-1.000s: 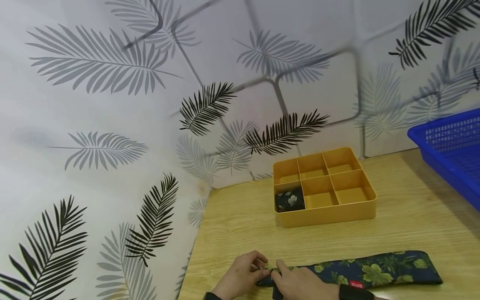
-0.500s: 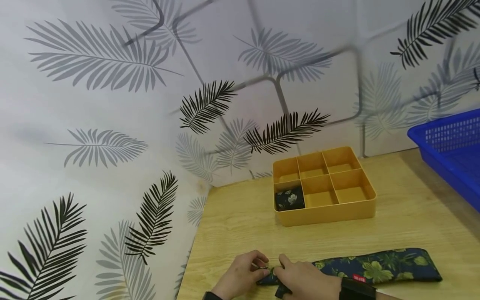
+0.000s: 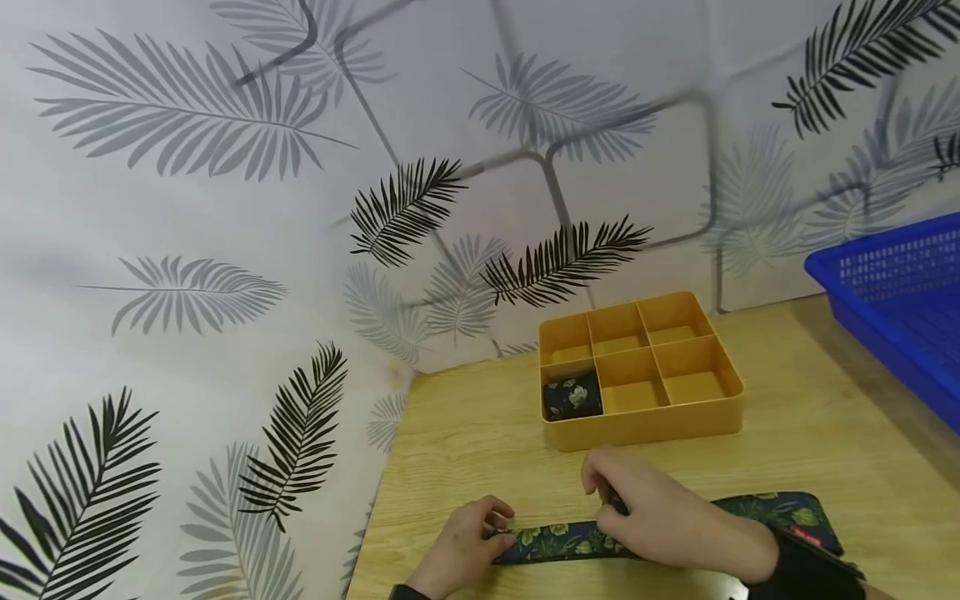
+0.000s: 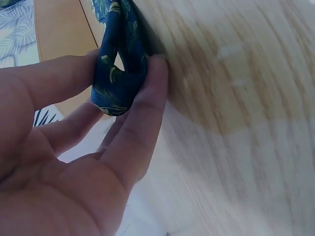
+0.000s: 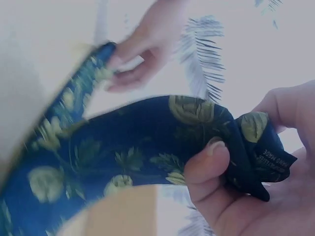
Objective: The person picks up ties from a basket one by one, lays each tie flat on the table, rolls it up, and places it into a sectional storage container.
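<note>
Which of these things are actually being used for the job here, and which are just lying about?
In the job:
Tie, held by the left hand and right hand
Box, probably: a dark floral bundle sits in its front-left compartment

Just about, it seems:
Basket, off to the right, untouched
Wall, only a leafy backdrop
</note>
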`<state>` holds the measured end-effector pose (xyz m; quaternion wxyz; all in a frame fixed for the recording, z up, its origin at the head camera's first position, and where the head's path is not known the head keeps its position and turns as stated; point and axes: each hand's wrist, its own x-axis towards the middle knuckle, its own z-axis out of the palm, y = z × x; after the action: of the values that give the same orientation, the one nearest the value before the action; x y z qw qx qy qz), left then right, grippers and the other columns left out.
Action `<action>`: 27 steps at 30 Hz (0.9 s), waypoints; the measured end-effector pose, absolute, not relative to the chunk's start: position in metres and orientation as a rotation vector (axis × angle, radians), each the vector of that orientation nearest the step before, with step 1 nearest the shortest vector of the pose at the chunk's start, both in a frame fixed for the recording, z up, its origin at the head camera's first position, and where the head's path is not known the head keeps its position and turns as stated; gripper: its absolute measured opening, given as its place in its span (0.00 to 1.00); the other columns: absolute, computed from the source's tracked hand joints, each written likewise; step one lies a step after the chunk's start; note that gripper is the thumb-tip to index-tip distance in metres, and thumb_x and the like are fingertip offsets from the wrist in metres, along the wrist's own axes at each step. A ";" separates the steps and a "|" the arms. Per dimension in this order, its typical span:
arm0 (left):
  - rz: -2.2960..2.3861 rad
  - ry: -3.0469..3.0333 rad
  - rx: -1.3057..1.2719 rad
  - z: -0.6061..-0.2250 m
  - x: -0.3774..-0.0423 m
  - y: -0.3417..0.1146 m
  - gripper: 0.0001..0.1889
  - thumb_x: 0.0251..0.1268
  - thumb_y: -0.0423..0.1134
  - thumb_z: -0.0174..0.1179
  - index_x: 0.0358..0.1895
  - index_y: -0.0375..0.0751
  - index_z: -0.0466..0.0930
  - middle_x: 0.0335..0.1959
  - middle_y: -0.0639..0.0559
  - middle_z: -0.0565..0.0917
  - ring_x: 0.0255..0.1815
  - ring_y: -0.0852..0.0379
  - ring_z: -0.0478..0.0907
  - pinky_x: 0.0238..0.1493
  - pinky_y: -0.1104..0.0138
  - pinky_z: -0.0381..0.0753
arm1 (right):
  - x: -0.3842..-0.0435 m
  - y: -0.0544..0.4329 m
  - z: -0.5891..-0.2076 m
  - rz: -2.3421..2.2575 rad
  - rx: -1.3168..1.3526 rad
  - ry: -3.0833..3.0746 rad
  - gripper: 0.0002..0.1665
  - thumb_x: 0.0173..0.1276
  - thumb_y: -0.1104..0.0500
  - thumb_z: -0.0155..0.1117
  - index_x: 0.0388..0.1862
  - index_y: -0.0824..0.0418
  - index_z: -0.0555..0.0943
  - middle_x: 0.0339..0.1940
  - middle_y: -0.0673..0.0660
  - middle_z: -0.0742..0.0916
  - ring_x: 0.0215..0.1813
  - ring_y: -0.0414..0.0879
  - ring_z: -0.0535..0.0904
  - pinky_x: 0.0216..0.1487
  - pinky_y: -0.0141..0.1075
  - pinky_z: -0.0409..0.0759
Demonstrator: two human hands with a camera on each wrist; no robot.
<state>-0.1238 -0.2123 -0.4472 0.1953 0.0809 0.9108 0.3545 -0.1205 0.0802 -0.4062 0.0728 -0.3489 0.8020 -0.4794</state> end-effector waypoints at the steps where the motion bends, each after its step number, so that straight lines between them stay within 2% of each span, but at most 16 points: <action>1: 0.997 2.556 0.221 -0.447 -0.124 -0.214 0.11 0.68 0.33 0.62 0.52 0.40 0.78 0.44 0.45 0.81 0.41 0.49 0.80 0.39 0.57 0.80 | -0.121 0.085 -0.401 -1.454 -1.062 2.412 0.12 0.67 0.69 0.56 0.40 0.52 0.70 0.33 0.50 0.72 0.29 0.34 0.65 0.28 0.32 0.66; 4: 1.001 2.562 0.230 -0.447 -0.125 -0.217 0.12 0.68 0.33 0.61 0.52 0.39 0.78 0.44 0.44 0.81 0.43 0.47 0.81 0.40 0.56 0.81 | -0.120 0.099 -0.390 -1.444 -1.061 2.443 0.17 0.65 0.70 0.55 0.46 0.52 0.70 0.36 0.52 0.73 0.34 0.36 0.67 0.31 0.33 0.68; 10: 0.991 2.560 0.213 -0.445 -0.125 -0.222 0.11 0.68 0.32 0.60 0.51 0.38 0.79 0.46 0.44 0.82 0.47 0.43 0.81 0.45 0.52 0.82 | -0.114 0.124 -0.382 -1.438 -1.049 2.505 0.21 0.63 0.72 0.56 0.48 0.48 0.72 0.39 0.51 0.74 0.40 0.36 0.69 0.35 0.32 0.69; 13: 0.971 2.564 0.185 -0.444 -0.125 -0.223 0.10 0.69 0.33 0.60 0.51 0.39 0.79 0.46 0.43 0.80 0.47 0.44 0.79 0.45 0.51 0.80 | -0.110 0.138 -0.380 -1.427 -1.059 2.568 0.24 0.62 0.73 0.57 0.49 0.47 0.72 0.40 0.49 0.75 0.41 0.35 0.69 0.36 0.30 0.69; 18: 0.953 2.571 0.149 -0.445 -0.124 -0.224 0.14 0.72 0.44 0.59 0.52 0.40 0.77 0.48 0.42 0.78 0.47 0.46 0.76 0.46 0.50 0.77 | -0.107 0.167 -0.376 -1.336 -1.012 2.668 0.28 0.61 0.74 0.59 0.53 0.47 0.71 0.44 0.47 0.76 0.42 0.34 0.69 0.38 0.29 0.70; 22: 0.943 2.594 0.059 -0.447 -0.123 -0.225 0.22 0.68 0.53 0.61 0.52 0.38 0.74 0.43 0.42 0.76 0.42 0.47 0.72 0.41 0.52 0.75 | -0.106 0.195 -0.381 -1.255 -0.962 2.726 0.32 0.62 0.73 0.60 0.58 0.44 0.69 0.49 0.45 0.76 0.46 0.33 0.70 0.38 0.29 0.72; 25: 0.914 2.621 -0.024 -0.449 -0.122 -0.227 0.23 0.66 0.53 0.64 0.50 0.38 0.72 0.36 0.44 0.73 0.35 0.50 0.69 0.34 0.57 0.70 | -0.106 0.219 -0.391 -1.236 -0.954 2.795 0.38 0.59 0.76 0.62 0.60 0.42 0.68 0.51 0.42 0.77 0.50 0.31 0.71 0.40 0.25 0.71; 27: 0.898 2.631 -0.043 -0.450 -0.122 -0.229 0.22 0.65 0.52 0.65 0.49 0.38 0.72 0.32 0.44 0.73 0.31 0.51 0.68 0.31 0.59 0.67 | -0.106 0.234 -0.402 -1.237 -0.959 2.869 0.43 0.53 0.78 0.64 0.61 0.43 0.69 0.52 0.41 0.77 0.51 0.30 0.71 0.41 0.23 0.69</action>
<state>-0.1222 -0.2287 -0.4498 0.1797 -0.0152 0.9309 0.3176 -0.1063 0.2337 -0.4017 -0.0630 -0.2928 0.8761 -0.3778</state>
